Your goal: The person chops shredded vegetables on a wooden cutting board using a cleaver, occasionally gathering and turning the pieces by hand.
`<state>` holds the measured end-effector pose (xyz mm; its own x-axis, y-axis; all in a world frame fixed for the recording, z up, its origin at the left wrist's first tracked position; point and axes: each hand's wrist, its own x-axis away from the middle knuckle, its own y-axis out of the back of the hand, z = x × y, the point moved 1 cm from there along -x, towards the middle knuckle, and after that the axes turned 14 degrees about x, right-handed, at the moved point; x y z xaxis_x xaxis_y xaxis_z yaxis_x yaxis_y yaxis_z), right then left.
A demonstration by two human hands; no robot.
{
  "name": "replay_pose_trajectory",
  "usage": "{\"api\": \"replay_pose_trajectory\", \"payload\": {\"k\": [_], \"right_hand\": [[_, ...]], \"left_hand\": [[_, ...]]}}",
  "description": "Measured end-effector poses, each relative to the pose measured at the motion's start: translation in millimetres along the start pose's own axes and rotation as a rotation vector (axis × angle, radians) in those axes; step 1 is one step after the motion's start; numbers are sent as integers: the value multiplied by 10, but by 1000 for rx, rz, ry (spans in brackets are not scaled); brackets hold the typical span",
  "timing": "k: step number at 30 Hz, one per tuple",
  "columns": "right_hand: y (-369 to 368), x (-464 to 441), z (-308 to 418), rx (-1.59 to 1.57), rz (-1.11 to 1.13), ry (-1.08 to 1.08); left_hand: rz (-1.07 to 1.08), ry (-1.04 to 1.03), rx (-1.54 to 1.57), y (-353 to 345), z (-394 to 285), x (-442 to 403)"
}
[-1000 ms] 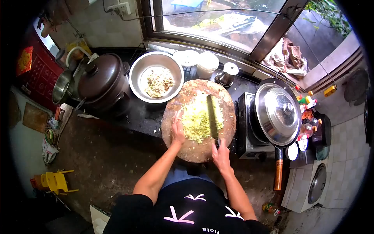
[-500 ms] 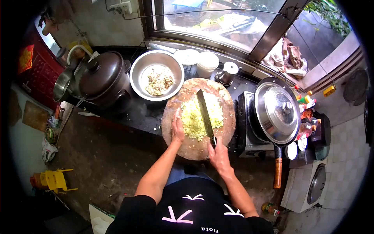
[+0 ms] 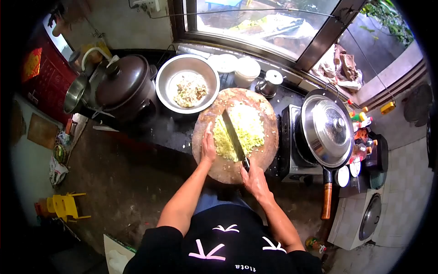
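A round wooden chopping board [image 3: 207,169] bears a spread of finely chopped pale green-yellow vegetable [image 3: 250,130]. My right hand [image 3: 255,181] is closed round the handle of a kitchen knife [image 3: 234,136], at the near right of the board. Its long dark blade points away and slightly left, lying across the chopped pieces. At the left edge of the pile, my left hand [image 3: 208,147] is held with fingers stretched out together, close beside the pieces. Behind the board on the left stands a metal bowl [image 3: 163,86] with a mixed chopped filling in it.
A lidded wok [image 3: 326,130] sits on a gas stove [image 3: 288,141] to the right, its wooden handle [image 3: 327,201] jutting toward me. On the left is a dark lidded pot [image 3: 125,82]. White tubs [image 3: 247,71] and a metal jar [image 3: 272,81] line the window side.
The knife has moved left across the chopped vegetable, with my right hand shifting slightly left. My left hand stays beside the pile. The whole view has shifted a little.
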<state>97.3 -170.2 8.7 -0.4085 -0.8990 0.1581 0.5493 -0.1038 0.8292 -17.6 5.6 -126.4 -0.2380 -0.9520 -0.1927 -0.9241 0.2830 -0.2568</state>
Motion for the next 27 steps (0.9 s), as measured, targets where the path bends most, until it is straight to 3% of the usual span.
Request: {"api": "replay_pose_trajectory", "payload": {"k": [3,6,8,10,14,20,27], "right_hand": [[-230,5,-125,-46,-86,-16],[-190,-132,-266,-32,4,-29],[-142,-63,-300,-166,-89,61],[244,114,-160,-597,268,-273],[562,533,-476,-1175,539,-512],[620,1104,-911,-1305,625,-678],[416,949,-857,-1253,651,-668]], "left_hand": [[6,1,31,-56,4,10],[17,-7,28,-51,-51,-19],[18,1,36,-24,-74,7],[23,7,48,-28,-82,-13],[36,14,55,-15,-106,-7],[39,47,69,-15,-152,13],[70,31,19,29,-77,13]]}}
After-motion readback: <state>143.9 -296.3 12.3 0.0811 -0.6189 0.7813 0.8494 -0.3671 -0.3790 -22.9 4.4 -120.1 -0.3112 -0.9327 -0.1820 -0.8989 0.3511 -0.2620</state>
